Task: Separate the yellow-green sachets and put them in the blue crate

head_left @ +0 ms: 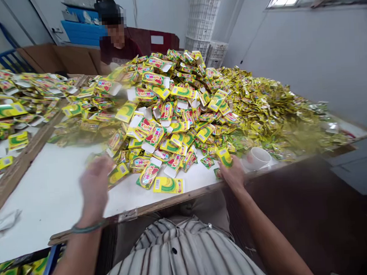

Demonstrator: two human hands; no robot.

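My right hand (234, 176) is closed on a small yellow-and-green carton (224, 156) at the front edge of the table. Just right of it lies a white mug (260, 157) on its side or tilted, beside a heap of small shiny yellow packets (261, 105). Motion smears my left hand (96, 184), which is at the front left of a big pile of printed yellow cartons (167, 126). Its fingers are too blurred to show whether they hold anything. Several cartons in the pile have white end flaps standing open.
A wooden strip (23, 156) divides the white tabletop (60, 175), with more cartons (15, 110) left of it. Across the table sits a person (118, 47) in a dark top. White crates (203, 19) are stacked behind. A blue-edged bin (22, 274) of packs stands at lower left.
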